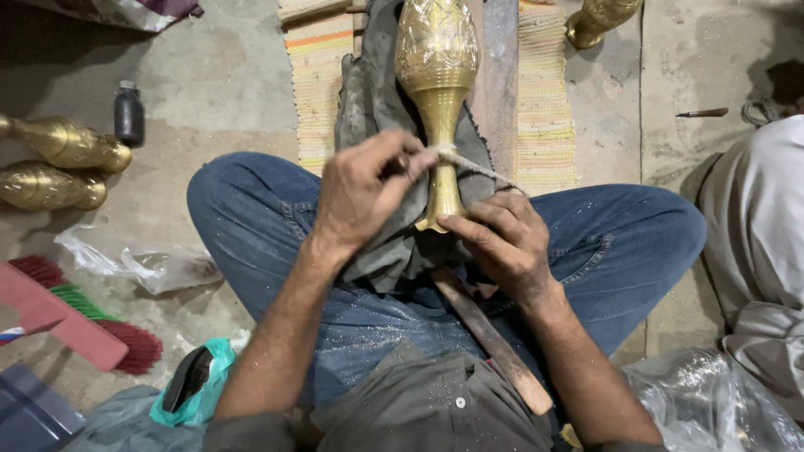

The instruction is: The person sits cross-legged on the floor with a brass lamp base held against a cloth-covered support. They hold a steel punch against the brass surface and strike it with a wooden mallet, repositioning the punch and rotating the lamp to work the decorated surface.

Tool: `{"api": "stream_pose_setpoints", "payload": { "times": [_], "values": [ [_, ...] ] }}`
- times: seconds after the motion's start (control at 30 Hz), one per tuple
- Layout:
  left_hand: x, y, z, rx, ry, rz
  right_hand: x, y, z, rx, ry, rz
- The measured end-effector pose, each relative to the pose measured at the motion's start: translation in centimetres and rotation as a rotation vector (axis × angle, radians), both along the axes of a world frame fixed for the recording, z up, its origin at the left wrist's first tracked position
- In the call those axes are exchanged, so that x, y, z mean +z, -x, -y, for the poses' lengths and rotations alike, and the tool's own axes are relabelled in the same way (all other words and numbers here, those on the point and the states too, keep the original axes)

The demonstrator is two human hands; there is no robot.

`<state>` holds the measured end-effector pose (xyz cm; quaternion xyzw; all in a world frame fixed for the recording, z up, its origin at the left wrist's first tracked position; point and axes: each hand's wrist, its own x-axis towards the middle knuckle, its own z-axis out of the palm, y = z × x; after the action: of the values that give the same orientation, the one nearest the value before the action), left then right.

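At frame centre, I see my left hand (362,194) pinching a cord (469,166) wrapped around an engraved brass vase (437,75); my right hand (507,238) fingers grip its base.

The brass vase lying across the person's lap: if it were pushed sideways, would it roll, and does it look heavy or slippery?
The brass vase has a round bulb and lies on its side, so it would probably roll. It looks metal, likely heavy for its size. Its polished surface may be slippery, though the grey cloth beneath should slow it.
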<state>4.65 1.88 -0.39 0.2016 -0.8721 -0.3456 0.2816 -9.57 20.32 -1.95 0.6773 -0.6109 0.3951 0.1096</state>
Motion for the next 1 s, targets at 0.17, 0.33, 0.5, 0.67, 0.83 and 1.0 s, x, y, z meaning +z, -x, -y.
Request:
{"api": "stream_pose_setpoints", "payload": {
  "times": [0.17,0.33,0.5,0.67,0.83,1.0],
  "values": [
    [0.7,-1.1,-2.5,-0.137,-0.04,-0.026,1.9,-0.9,-0.1,-0.024,-0.084,-0.071],
    [2.0,-2.3,-2.0,0.079,-0.126,-0.024,5.2,-2.5,0.5,0.077,-0.401,-0.158],
    [3.0,-3.0,-1.8,0.253,-0.274,0.272,7.3,-3.9,0.8,0.034,-0.559,-0.212],
    [2.9,-3.3,-2.3,0.125,-0.237,0.069,7.9,-3.0,0.9,0.059,-0.553,-0.182],
    [2.4,-2.0,-1.9,0.213,-0.127,-0.046,6.9,-3.7,2.3,0.03,-0.566,-0.275],
    [3.1,-1.6,-1.7,0.303,-0.11,-0.143,6.1,-3.6,2.4,0.05,-0.526,-0.219]
  ]
}}
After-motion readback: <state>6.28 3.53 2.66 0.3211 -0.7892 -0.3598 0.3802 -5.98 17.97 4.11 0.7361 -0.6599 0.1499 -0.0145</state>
